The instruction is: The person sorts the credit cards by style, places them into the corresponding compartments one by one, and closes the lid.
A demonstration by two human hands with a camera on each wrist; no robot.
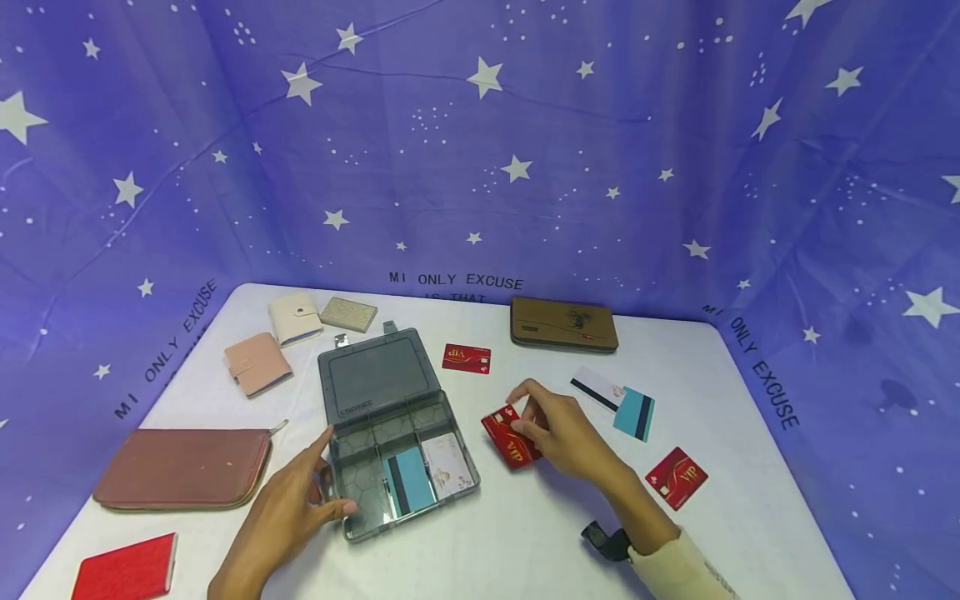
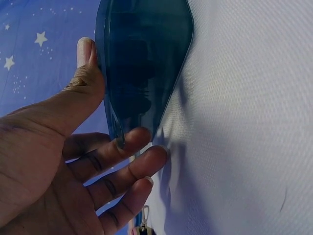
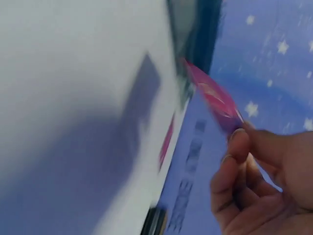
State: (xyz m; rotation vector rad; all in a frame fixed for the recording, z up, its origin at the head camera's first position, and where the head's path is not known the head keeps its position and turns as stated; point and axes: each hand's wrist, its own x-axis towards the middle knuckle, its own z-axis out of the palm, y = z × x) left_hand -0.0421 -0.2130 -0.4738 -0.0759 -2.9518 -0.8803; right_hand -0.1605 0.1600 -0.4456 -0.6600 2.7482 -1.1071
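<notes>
My right hand (image 1: pixel 558 429) pinches a red VIP card (image 1: pixel 510 439) between thumb and fingers, just right of a grey see-through plastic compartment box (image 1: pixel 465 492). In the right wrist view the card (image 3: pixel 212 95) is tilted, held by one end above the table. The box's lid (image 1: pixel 381 375) is folded back. A blue card with a black stripe (image 1: pixel 408 481) lies in the front middle compartment, a white card (image 1: pixel 448 465) in the front right one. My left hand (image 1: pixel 288 500) touches the box's left side, thumb at the front rim, fingers loosely spread.
Red cards (image 1: pixel 467 358) (image 1: pixel 677 478), a white striped card (image 1: pixel 597 388) and a blue card (image 1: pixel 634 414) lie on the table. A brown wallet (image 1: pixel 564 325) is behind. At left are a brown zip wallet (image 1: pixel 183 468), a red booklet (image 1: pixel 126 568) and small card holders (image 1: pixel 258 363) (image 1: pixel 296 318).
</notes>
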